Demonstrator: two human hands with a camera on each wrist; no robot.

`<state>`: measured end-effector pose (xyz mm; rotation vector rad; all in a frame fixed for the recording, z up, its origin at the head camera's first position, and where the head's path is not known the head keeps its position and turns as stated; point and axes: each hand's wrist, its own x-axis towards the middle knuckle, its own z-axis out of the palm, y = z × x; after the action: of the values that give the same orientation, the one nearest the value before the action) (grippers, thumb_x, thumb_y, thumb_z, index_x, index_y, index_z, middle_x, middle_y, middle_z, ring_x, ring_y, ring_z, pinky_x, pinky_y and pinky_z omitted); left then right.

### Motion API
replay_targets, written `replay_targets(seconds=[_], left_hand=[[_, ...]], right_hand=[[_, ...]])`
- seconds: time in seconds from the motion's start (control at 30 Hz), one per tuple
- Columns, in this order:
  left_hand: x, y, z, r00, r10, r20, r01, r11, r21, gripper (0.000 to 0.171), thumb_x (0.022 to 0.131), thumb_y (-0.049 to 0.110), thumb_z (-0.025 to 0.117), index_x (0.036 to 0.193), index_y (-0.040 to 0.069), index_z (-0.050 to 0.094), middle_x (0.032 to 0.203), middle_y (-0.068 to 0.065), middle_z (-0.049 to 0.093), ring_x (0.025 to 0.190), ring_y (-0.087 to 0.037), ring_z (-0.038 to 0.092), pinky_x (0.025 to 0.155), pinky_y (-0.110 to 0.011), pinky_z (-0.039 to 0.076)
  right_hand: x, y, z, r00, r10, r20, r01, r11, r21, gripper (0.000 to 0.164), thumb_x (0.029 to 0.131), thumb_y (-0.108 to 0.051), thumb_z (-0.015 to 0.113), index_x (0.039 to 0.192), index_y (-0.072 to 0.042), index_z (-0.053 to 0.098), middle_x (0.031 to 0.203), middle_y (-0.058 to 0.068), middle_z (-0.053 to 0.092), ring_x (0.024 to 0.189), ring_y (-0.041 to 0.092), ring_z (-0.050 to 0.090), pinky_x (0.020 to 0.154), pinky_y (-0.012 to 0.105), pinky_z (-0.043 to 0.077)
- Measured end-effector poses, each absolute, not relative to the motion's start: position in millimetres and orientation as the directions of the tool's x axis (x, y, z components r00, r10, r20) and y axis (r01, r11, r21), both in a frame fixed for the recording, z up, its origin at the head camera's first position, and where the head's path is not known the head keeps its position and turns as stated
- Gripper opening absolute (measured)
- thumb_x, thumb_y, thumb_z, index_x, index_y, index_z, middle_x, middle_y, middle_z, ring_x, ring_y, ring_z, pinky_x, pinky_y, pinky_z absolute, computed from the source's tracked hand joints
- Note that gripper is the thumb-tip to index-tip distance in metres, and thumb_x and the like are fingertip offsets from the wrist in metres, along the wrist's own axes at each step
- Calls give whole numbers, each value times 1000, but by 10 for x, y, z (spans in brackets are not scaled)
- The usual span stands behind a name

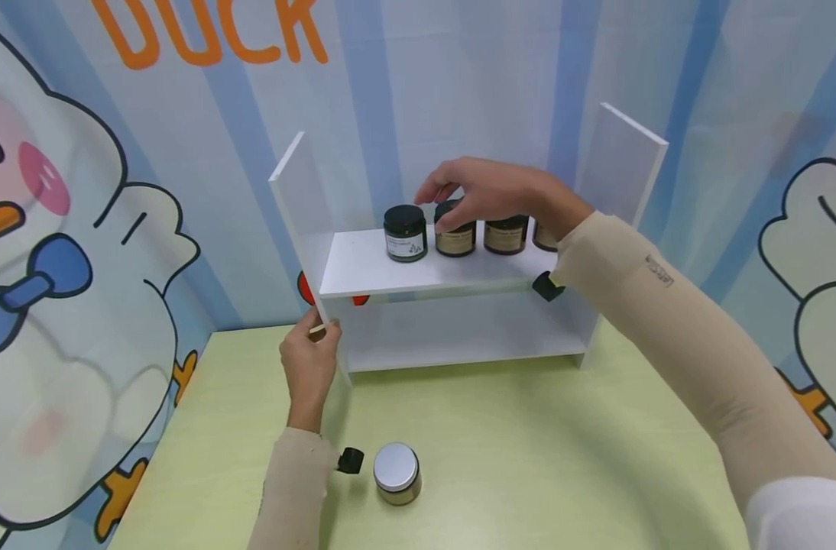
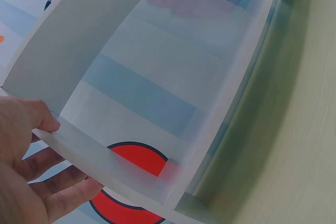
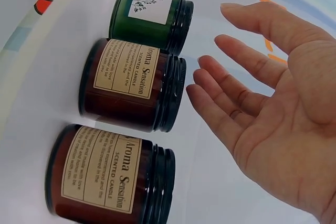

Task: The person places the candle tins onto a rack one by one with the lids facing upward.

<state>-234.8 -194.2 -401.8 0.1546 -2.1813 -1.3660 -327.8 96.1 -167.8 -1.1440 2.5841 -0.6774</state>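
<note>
My left hand [image 1: 311, 363] grips the left side panel [image 1: 298, 206] of a white shelf unit [image 1: 452, 330], thumb on one face and fingers on the other in the left wrist view. On the upper board stands a green candle jar [image 1: 405, 237] with a black lid and white label. Beside it runs a row of brown scented candle jars [image 3: 126, 85] with tan labels and black lids. My right hand [image 1: 497, 191] hovers by the lids, fingers spread and loosely bent, holding nothing. The right wrist view shows the palm facing the jars, with the fingertips apart from them.
A jar with a silver lid [image 1: 396, 467] stands on the pale green table [image 1: 528, 458], in front of the unit. The unit's right side panel [image 1: 620, 164] rises beyond my right forearm. Behind hangs a striped blue curtain [image 1: 452, 92] with cartoon ducks.
</note>
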Motion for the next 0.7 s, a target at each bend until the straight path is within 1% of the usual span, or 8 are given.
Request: replay_targets(seconds=[0.13,0.27,0.57,0.7], left_hand=[[-2345,-1940,-4015,-837,-386,389,180,478,860,37,95,19,65,131,11,69,117,-14,71,103,-34,70,85,-52,59],[-2350,-1943,-4014,-833,-388,395,184,480,858,37,95,19,65,130,11,70,116,-14,71,103,-34,70,85,-52,59],[-2355,-1930,-4025,-828,-386,406,192,484,853,36,95,18,65,130,10,70,116,-15,72,102,-35,71,85,-52,60],[-2354,-1931,-4037,-827,-378,416,206,485,850,36,95,18,64,130,10,70,118,-16,72,102,-36,72,85,-53,60]], right_hand=[[-3252,990,-1706,-669,-743,-13,-635,580,-510,49,95,-17,71,141,-9,57,145,6,53,131,24,49,108,40,44],[-3211,1005,-1732,-671,-741,-13,-630,580,-516,49,95,-17,70,141,-10,57,145,3,52,132,21,48,108,39,44],[-3126,1041,-1785,-683,-731,4,-616,573,-540,49,95,-17,71,141,-11,58,145,4,52,132,21,48,110,40,43],[-3069,1059,-1813,-688,-726,6,-608,572,-550,48,94,-18,71,140,-13,59,143,2,52,133,20,48,111,41,42]])
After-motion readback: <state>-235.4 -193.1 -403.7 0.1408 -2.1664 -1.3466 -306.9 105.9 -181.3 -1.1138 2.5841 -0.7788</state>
